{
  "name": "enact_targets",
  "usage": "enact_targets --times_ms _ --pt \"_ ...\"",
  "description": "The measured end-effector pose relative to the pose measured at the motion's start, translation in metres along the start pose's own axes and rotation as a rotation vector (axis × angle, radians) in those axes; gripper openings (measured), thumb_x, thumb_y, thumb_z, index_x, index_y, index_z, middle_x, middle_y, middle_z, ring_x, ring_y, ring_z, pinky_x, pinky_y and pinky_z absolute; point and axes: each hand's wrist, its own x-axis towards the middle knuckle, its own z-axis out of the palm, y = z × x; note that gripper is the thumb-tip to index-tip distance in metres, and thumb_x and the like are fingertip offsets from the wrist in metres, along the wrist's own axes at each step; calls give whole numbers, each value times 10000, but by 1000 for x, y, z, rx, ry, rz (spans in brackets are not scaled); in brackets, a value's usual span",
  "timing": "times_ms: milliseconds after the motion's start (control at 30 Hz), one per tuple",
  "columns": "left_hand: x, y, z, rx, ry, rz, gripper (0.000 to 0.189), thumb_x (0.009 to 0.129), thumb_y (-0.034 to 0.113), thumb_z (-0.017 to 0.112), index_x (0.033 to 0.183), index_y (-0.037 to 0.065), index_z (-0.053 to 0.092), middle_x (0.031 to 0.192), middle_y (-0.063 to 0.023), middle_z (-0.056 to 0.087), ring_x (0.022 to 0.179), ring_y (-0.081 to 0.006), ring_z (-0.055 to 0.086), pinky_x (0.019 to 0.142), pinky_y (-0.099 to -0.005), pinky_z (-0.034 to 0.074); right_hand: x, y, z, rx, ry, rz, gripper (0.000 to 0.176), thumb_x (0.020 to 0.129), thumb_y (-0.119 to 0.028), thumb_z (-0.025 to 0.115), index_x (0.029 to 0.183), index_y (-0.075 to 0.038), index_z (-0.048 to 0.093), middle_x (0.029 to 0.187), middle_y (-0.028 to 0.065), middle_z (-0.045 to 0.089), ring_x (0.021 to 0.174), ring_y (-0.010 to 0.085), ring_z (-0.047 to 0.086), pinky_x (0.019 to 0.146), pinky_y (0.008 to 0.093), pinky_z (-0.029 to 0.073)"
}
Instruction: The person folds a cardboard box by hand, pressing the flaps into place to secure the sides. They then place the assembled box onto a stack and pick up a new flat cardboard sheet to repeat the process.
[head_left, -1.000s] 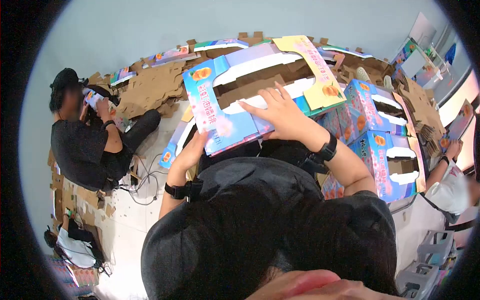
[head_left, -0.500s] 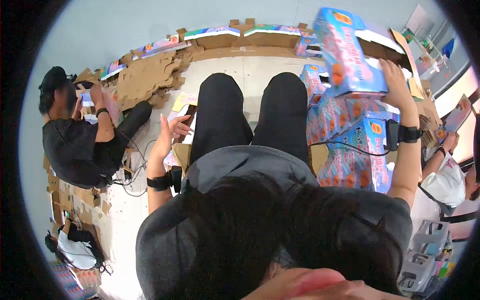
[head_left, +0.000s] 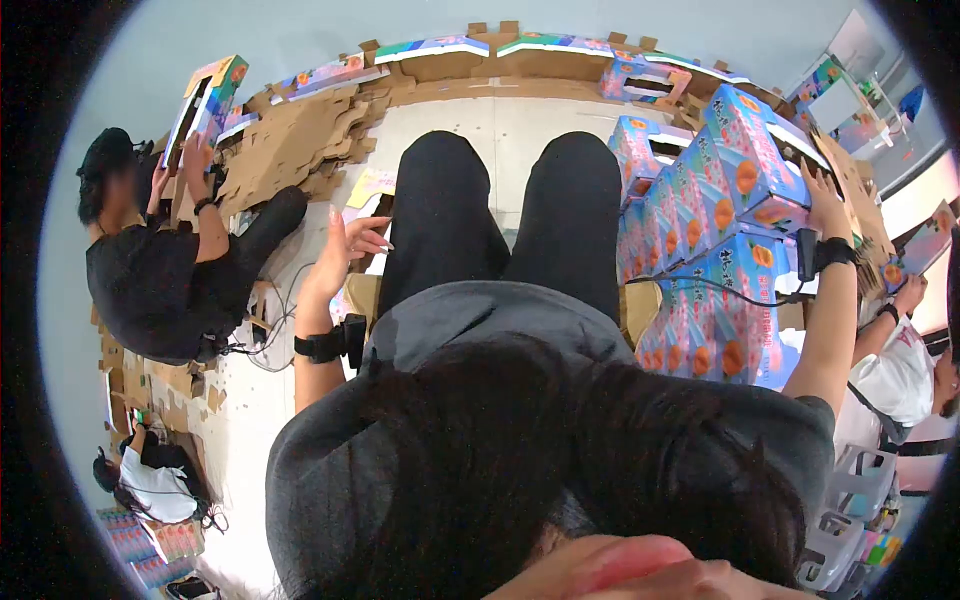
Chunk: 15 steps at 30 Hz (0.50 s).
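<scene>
My right hand (head_left: 825, 203) is at the right end of a blue and pink printed carton (head_left: 745, 160), its fingers stretched and spread right by the carton's edge. That carton sits slightly tilted on top of a row of matching cartons (head_left: 672, 215). More of the same cartons (head_left: 715, 315) stand nearer to me, beside my right thigh. My left hand (head_left: 345, 250) hovers beside my left thigh with its fingers apart and nothing in them. Just behind it lies a yellow and white printed piece (head_left: 372, 188).
Stacked flat brown cardboard (head_left: 290, 150) lies at the far left. A seated person in black (head_left: 150, 280) holds a printed carton (head_left: 205, 100) there. Another person (head_left: 890, 370) works at the right edge. Printed cartons (head_left: 430, 48) line the wall. A cable (head_left: 725, 287) crosses the near cartons.
The carton in my right hand has come down onto the row, and my fingers have spread at its end. My left hand stays nearly still. The person at left has raised a carton.
</scene>
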Motion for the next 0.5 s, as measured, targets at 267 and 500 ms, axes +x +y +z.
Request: enact_targets --times_ms 267,500 --pt "-3 -4 -1 -4 22 5 996 891 752 -11 1269 53 589 977 -99 683 980 -208 611 937 -374 389 18 -27 -34 620 82 -425 612 784 3 595 1380 -61 468 1337 189 545 1284 328 482 1079 386 369" --pt "-8 -13 -2 -22 36 16 1005 882 768 3 1267 46 588 983 -105 684 983 -220 622 935 -370 391 27 -76 -53 581 26 -150 657 899 -484 549 1391 -57 464 1272 254 575 1179 370 563 1007 413 425"
